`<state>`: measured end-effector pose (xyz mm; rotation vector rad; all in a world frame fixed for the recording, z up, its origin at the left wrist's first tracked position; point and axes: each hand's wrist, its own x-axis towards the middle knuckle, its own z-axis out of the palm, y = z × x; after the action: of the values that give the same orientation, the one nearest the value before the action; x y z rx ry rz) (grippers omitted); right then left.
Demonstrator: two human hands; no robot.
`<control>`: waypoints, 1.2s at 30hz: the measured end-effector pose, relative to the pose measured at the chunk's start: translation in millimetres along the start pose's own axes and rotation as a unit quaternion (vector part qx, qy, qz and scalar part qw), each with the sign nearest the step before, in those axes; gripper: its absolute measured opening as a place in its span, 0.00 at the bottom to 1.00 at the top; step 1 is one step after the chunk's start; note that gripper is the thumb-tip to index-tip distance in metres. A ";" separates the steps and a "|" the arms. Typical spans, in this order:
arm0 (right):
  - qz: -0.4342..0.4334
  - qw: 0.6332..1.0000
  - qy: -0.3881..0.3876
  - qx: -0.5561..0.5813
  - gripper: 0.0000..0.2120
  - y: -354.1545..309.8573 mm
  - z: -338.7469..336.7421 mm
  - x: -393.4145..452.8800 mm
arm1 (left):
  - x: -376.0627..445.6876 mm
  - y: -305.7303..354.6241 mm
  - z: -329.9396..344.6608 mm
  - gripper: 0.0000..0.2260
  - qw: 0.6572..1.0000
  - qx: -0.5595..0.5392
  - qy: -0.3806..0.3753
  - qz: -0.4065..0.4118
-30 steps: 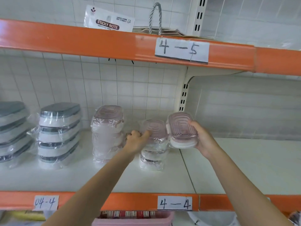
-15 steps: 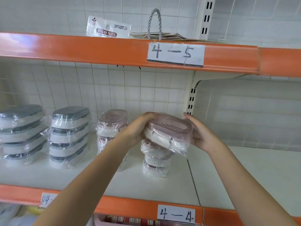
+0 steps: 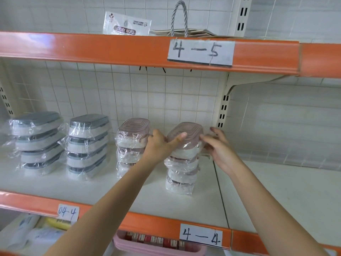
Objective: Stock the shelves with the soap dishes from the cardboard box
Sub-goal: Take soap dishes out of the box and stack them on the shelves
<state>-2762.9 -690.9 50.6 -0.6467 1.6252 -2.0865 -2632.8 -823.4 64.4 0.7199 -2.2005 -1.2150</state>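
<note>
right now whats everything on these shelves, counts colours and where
grey soap dish stacks: two, four wrapped dishes each, middle shelf left
pink soap dish stacks: two, wrapped, middle shelf centre
top pink dish: one, on right pink stack
sticky note pack: one, white, top shelf
paper bag: one, flat, grey rope handle, top shelf
shelf labels: three, white, orange rails
pink basket: one, bottom shelf
hands: left and right on top pink dish

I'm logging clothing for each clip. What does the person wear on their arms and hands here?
Nothing shows: the left hand and right hand are bare, with no gloves, rings, watch or bracelets, and both forearms are uncovered, with no sleeve in the frame.
</note>
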 end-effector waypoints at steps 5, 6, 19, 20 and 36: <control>-0.024 0.973 0.040 -0.228 0.37 -0.8 9.2 14.9 | -3.1 -5.8 0.6 0.25 0.999 -0.016 0.039 0.027; -0.027 0.968 0.057 -0.243 0.36 -0.4 9.5 17.2 | -4.9 -6.3 -0.3 0.24 0.999 -0.016 0.036 0.024; -0.023 0.991 0.120 -0.057 0.03 56.2 -2.4 -101.5 | -91.5 -46.3 -3.2 0.03 0.970 -0.214 0.116 -0.020; -0.020 0.992 0.109 -0.060 0.03 59.2 -2.9 -109.6 | -100.8 -50.0 -2.7 0.04 0.968 -0.216 0.127 -0.026; 0.138 0.963 -0.216 -0.083 0.06 161.1 123.9 -201.8 | -304.3 -152.7 -102.0 0.08 0.874 -0.089 0.412 -0.241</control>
<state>-2520.6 -707.1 -101.2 -0.8118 1.5406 -1.4971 -2315.0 -750.8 -77.1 1.4404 -1.2191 -1.0209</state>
